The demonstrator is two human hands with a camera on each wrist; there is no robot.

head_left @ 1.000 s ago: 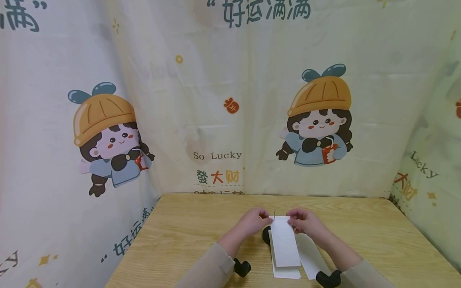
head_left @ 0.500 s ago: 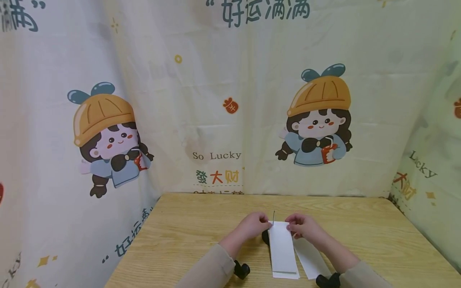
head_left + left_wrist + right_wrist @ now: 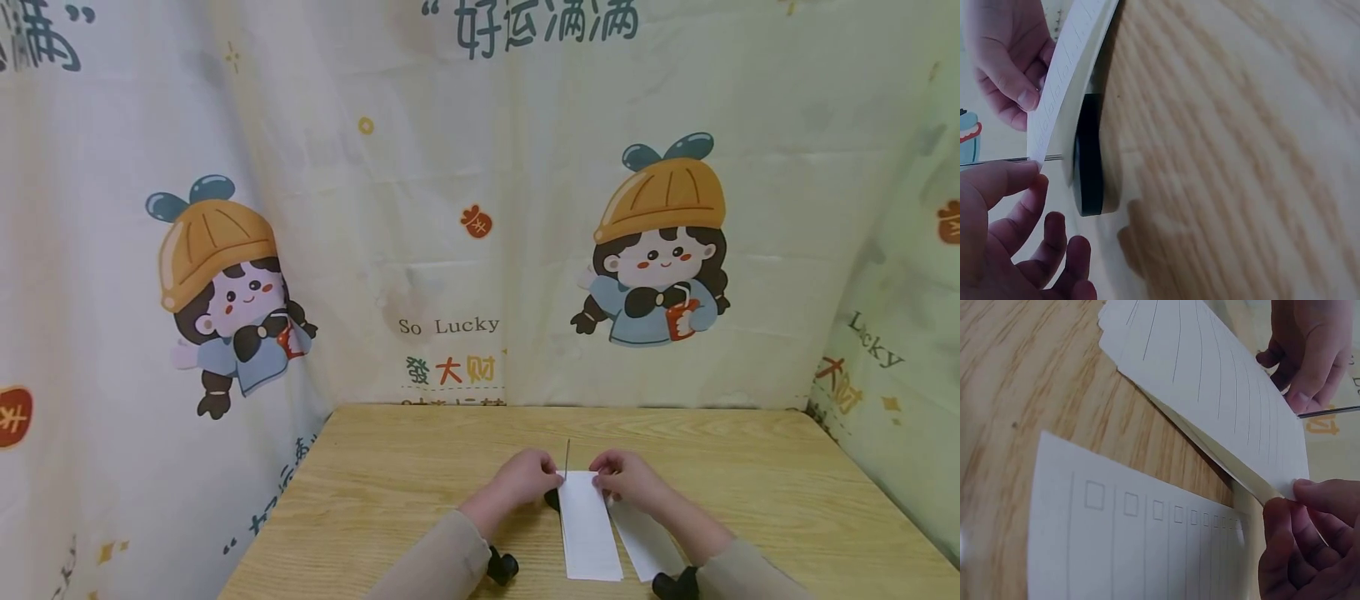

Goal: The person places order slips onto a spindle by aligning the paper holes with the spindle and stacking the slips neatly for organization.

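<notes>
A lined white paper slip [image 3: 588, 525] is held by its far corners, with my left hand [image 3: 525, 477] pinching the left one and my right hand [image 3: 636, 479] the right one. A thin metal bill spike [image 3: 567, 454] stands upright at the slip's left corner. In the left wrist view the spike's rod shows on both sides of the paper, right by the left thumb. Its round black base [image 3: 1089, 169] sits on the table below. More slips lie under the held one, their edges [image 3: 1107, 328] showing in the right wrist view.
Another lined slip with printed checkboxes [image 3: 1129, 550] lies on the wooden table [image 3: 420, 467], right of the held paper. Printed curtains [image 3: 525, 250] hang behind and on both sides. A black wrist camera [image 3: 502, 567] sits at the left cuff.
Both hands have come down and toward the near edge with the slip. More of the spike shows above the paper, and the slip now nearly covers those under it.
</notes>
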